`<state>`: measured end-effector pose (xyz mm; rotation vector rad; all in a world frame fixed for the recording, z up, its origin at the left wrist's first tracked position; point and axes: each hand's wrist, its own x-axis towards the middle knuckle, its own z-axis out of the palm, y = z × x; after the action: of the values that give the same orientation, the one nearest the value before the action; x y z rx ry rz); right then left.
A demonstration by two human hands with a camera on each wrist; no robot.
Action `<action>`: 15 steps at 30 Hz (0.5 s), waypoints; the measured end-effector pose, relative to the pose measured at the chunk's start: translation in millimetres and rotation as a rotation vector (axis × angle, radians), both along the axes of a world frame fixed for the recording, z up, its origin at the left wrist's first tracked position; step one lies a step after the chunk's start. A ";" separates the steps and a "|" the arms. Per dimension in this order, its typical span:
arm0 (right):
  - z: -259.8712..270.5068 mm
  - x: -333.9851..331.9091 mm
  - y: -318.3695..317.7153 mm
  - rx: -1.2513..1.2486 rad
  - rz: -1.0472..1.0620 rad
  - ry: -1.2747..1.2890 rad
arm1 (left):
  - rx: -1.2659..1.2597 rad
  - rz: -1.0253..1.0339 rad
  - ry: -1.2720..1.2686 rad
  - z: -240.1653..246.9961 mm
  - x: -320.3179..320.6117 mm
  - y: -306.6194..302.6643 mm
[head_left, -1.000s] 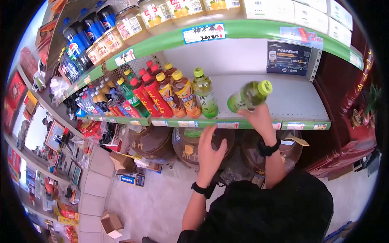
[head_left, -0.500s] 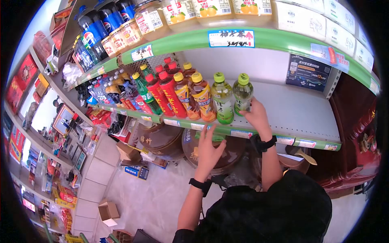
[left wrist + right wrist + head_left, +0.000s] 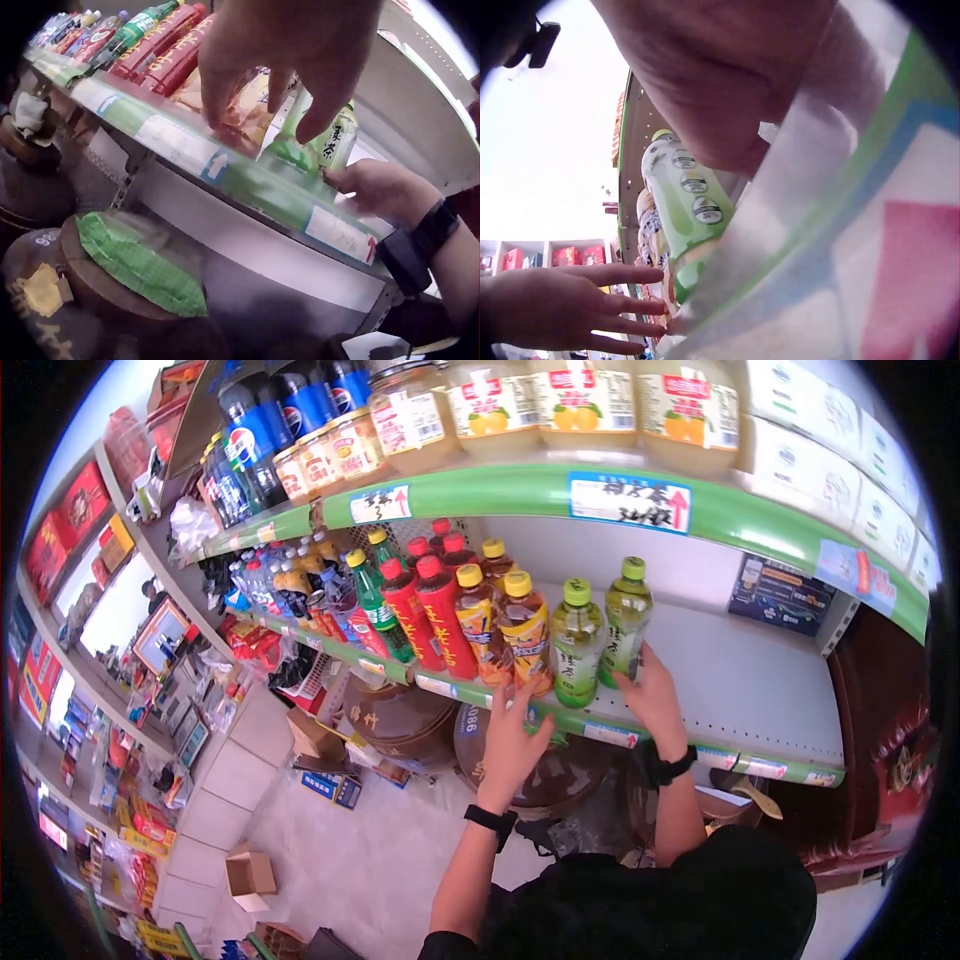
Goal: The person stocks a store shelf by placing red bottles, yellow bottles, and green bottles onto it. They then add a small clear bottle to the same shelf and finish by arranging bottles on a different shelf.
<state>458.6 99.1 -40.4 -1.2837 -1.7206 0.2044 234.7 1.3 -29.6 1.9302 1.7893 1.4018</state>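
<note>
Two green tea bottles with lime caps stand side by side on the middle shelf, a nearer left bottle (image 3: 577, 650) and a right bottle (image 3: 627, 622). My right hand (image 3: 655, 705) holds the right bottle low on its body, thumb in front and fingers at its far side. My left hand (image 3: 512, 745) has its fingers spread at the shelf's front edge, fingertips close before the orange-labelled iced tea bottles (image 3: 524, 628). In the left wrist view, the left hand (image 3: 292, 52) reaches down over the price strip, and the right hand (image 3: 386, 187) is beside the green tea.
Red-wrapped bottles (image 3: 445, 625) and a green soda bottle (image 3: 375, 605) stand further left. The upper shelf (image 3: 480, 500) overhangs with jars (image 3: 585, 405) and white tissue packs (image 3: 815, 460). Large brown jars (image 3: 400, 715) sit below, and an open carton (image 3: 250, 875) lies on the floor.
My right hand brought the tilted green tea bottle left and set it upright beside the other one; it is still at the bottle. My left hand stayed spread near the shelf edge.
</note>
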 end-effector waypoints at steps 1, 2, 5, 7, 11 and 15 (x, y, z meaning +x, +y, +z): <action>-3.2 7.8 0.9 0.047 -0.019 -0.024 | 0.008 0.004 0.012 -1.2 -3.3 3.3; -1.7 8.3 7.6 0.102 -0.041 -0.043 | -0.005 0.001 0.003 0.6 -4.8 5.6; 82.0 -5.2 -32.1 0.159 -0.077 0.209 | -0.026 -0.003 0.034 0.8 -3.6 5.2; 112.0 -16.8 -46.2 0.230 0.084 0.164 | -0.004 0.000 0.088 2.1 -7.7 7.1; 165.1 -56.0 -63.6 0.237 0.341 -0.073 | -0.001 -0.088 0.128 5.0 -14.9 8.6; 186.3 -94.8 -56.7 0.302 0.281 -0.293 | -0.020 -0.130 0.134 10.5 -19.1 6.5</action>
<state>363.8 42.4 145.9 -0.8804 -2.0895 -0.0859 215.5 7.8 -19.1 2.1338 1.6889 1.2360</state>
